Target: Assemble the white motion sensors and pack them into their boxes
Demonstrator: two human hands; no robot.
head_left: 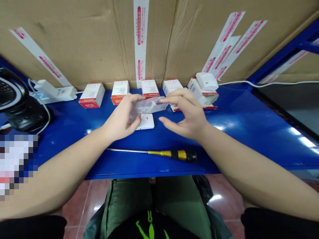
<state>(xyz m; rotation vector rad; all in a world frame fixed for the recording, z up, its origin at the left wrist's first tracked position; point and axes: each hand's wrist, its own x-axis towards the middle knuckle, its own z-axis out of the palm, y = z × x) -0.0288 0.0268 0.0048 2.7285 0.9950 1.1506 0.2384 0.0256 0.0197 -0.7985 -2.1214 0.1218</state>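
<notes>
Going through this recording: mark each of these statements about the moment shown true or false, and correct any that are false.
1. The left hand grips a clear plastic bag. True.
2. The right hand holds a screwdriver with a yellow-and-black handle. False: the screwdriver lies on the blue metal shelf, and the right hand is raised and open beside the bag.
3. A small white rectangular object lies on the shelf below the bag. True.
4. The red-and-white cartons are stacked in one tall pile. False: they stand side by side along the back of the shelf.
5. A white power strip sits at the right end of the shelf. False: it is at the left end.
</notes>
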